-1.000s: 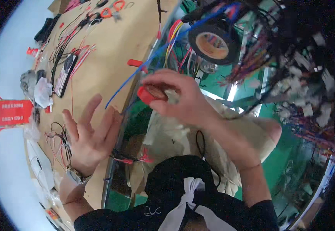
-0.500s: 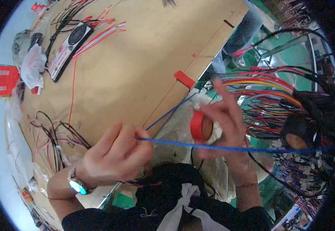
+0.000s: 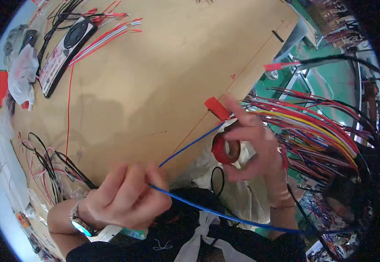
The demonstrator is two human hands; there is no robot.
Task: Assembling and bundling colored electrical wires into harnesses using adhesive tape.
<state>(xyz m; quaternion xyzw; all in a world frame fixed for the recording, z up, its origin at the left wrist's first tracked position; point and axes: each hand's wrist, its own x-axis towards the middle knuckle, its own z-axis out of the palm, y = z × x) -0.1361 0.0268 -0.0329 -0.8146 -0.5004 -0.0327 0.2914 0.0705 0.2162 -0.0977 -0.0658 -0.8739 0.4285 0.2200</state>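
My left hand [image 3: 126, 198] pinches a blue wire [image 3: 190, 146] near the front edge of the brown board [image 3: 155, 78]. One end of the wire runs up toward my right hand, the other trails down to the lower right across my dark apron. My right hand [image 3: 251, 144] grips a small red tape roll [image 3: 225, 148] beside the board's edge. A red tab [image 3: 217, 108] sits on the board edge just above those fingers. A watch is on my left wrist.
A thick bundle of coloured wires [image 3: 312, 131] hangs at the right. On the board lie a black remote-like device [image 3: 63, 52], red and white wires [image 3: 107, 35] and black wire loops [image 3: 50, 161]. A white bag [image 3: 21, 74] sits at the left edge.
The view has shifted over the board. My left hand went from flat and open on the board to pinching the blue wire. My right hand keeps the red tape roll, now lower.
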